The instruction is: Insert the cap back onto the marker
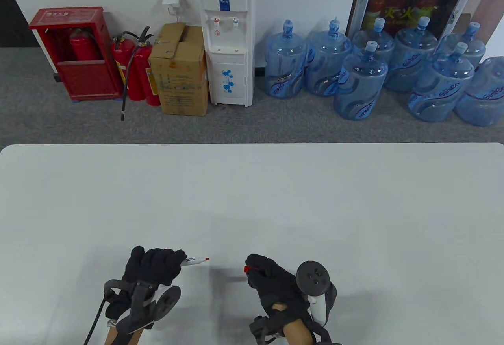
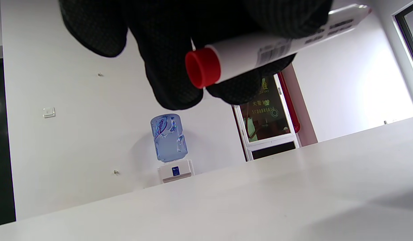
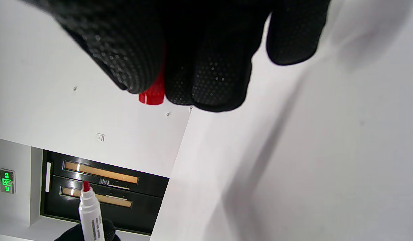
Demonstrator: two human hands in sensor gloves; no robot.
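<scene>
Marker [image 1: 195, 261] and cap [image 1: 246, 269] are both off the tabletop [image 1: 252, 187], held above its near edge, roughly at the middle. The left hand [image 1: 155, 266] is curled in a fist around the white barrel, with the red tip poking out toward the right; in the left wrist view the red plug at the barrel's back end sticks out past the gloved fingers [image 2: 166, 63]. The right hand [image 1: 271, 278] pinches the red cap between its fingertips [image 3: 206, 77], only a sliver of red showing, its end turned toward the marker. Tip and cap sit at nearly the same height with a clear gap between them, not touching. By my reading, both parts are picked up and roughly lined up, so the pickup is done; what remains is closing the gap, seating the cap over the tip and pressing it home.
</scene>
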